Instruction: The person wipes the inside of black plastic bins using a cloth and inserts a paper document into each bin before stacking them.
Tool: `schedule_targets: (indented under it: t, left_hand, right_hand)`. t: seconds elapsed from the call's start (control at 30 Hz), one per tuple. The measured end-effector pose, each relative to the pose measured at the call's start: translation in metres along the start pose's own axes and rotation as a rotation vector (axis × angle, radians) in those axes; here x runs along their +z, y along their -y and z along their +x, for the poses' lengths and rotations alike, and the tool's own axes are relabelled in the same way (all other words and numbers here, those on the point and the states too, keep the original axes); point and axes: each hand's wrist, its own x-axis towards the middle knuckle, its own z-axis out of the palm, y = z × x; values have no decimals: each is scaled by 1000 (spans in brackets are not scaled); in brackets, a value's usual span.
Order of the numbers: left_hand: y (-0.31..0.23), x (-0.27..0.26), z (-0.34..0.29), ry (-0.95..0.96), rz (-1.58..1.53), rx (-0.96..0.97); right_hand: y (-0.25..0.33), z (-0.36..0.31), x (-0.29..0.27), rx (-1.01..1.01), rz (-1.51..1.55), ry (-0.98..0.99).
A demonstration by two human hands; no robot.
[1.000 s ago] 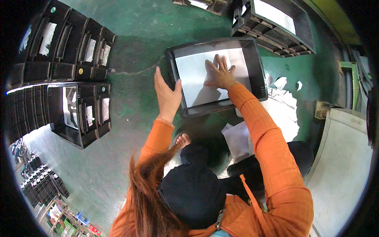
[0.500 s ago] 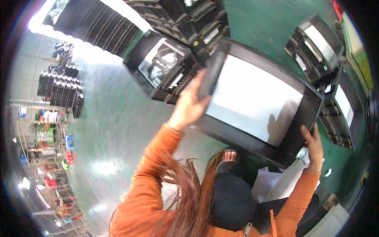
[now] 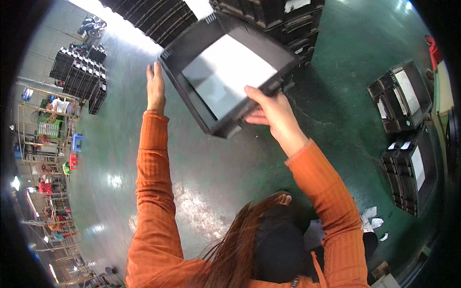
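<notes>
A black plastic crate (image 3: 192, 53) with a white sheet (image 3: 245, 60) lying on its bottom is out in front of me, tilted in the view. My right hand (image 3: 276, 113) grips its near right rim, thumb over the edge and fingers under the outside. Beside the crate's left corner is my left hand (image 3: 155, 91), fingers stretched straight and lying along the edge; whether they touch it I cannot tell. What lies beneath the crate is hidden by it.
Tall stacks of black crates (image 3: 293, 26) stand just beyond. More crates with white sheets (image 3: 403, 96) sit at the right on the green floor (image 3: 336, 115). Torn white paper (image 3: 370, 218) lies near my legs. Further stacks (image 3: 79, 72) and racks line the far left.
The crate has moved away and to the left, over where another crate stood. My left hand has gone from gripping its side to straight fingers; my right hand has come along with the crate.
</notes>
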Motion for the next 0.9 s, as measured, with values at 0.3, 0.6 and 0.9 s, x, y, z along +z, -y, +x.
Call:
schedule_targets:
  t: [0.3,0.6,0.9]
  left_hand:
    - [57,23,2,411,-678,-298]
    - [30,25,-15,343,-760,-283]
    - [3,19,-112,-511,68,793]
  right_hand:
    - [0,72,43,-41,8,81]
    - [-10,81,66,-44,46,24]
    - [20,-34,-142,-704,-878,-469]
